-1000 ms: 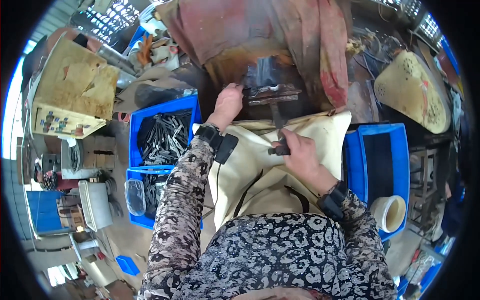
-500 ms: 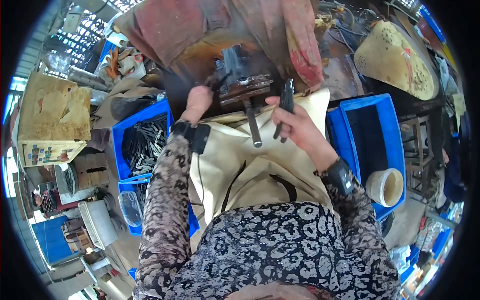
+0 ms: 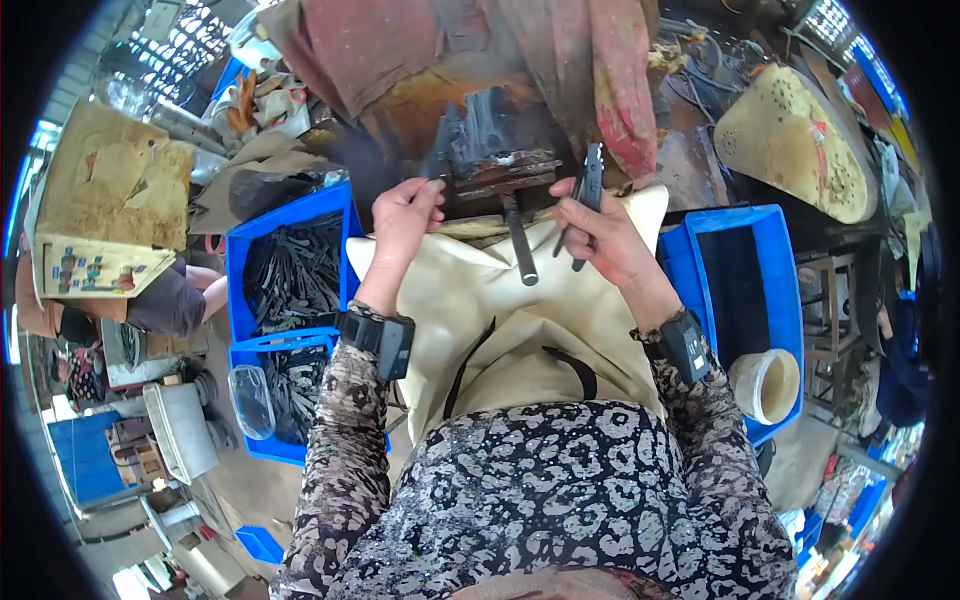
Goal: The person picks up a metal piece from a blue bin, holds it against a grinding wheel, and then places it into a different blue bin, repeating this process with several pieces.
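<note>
My left hand (image 3: 405, 218) is raised left of the metal fixture, its fingers pinched together. Whether anything small is between the fingertips is hidden. In my right hand (image 3: 605, 238) is a black tool with two handles, resembling pliers (image 3: 593, 172), its narrow end pointing up and away from me. Between the hands a dark, worn metal fixture (image 3: 508, 172) has a round bar handle (image 3: 521, 245) sticking out toward me. A cream apron (image 3: 500, 340) covers my lap beneath both hands.
Left of me stand blue bins (image 3: 234, 270) holding many dark flat metal pieces (image 3: 300, 265). To the right is a blue bin (image 3: 795, 290) with a cream bucket (image 3: 765, 387). Stained red cloth (image 3: 390, 50) hangs over the machine. Another person (image 3: 180, 295) is at the far left.
My left hand has drawn back from beside the fixture, and the dark shape by its fingers no longer shows. The right hand keeps the pliers-like tool, slightly farther right.
</note>
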The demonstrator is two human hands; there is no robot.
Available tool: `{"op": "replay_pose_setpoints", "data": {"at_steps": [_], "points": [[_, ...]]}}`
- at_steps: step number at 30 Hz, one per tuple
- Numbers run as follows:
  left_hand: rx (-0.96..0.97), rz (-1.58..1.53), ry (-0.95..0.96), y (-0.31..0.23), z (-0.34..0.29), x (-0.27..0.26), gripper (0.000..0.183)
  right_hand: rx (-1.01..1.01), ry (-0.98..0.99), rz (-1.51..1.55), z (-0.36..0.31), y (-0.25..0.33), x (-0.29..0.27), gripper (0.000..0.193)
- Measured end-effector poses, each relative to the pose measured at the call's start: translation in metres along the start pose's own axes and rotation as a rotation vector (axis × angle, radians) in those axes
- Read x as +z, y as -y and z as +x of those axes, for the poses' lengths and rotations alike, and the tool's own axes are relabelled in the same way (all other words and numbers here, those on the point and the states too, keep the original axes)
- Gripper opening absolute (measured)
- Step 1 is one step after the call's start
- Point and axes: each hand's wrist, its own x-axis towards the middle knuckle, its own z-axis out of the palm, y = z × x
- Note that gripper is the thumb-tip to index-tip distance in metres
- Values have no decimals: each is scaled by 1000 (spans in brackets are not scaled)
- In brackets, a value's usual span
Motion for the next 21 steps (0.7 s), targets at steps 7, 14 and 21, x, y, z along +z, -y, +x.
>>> {"op": "replay_pose_setpoints", "data": {"at_steps": [7, 14, 21], "points": [[266, 227, -1, -15, -4, 11, 14, 5, -215, -297, 18, -1, 17, 29], [645, 471, 3, -13, 5, 22, 9, -10, -300, -336, 21, -10, 21, 27], [856, 645, 35, -32, -46, 60, 13, -119, -287, 295, 40, -16, 37, 25]]}}
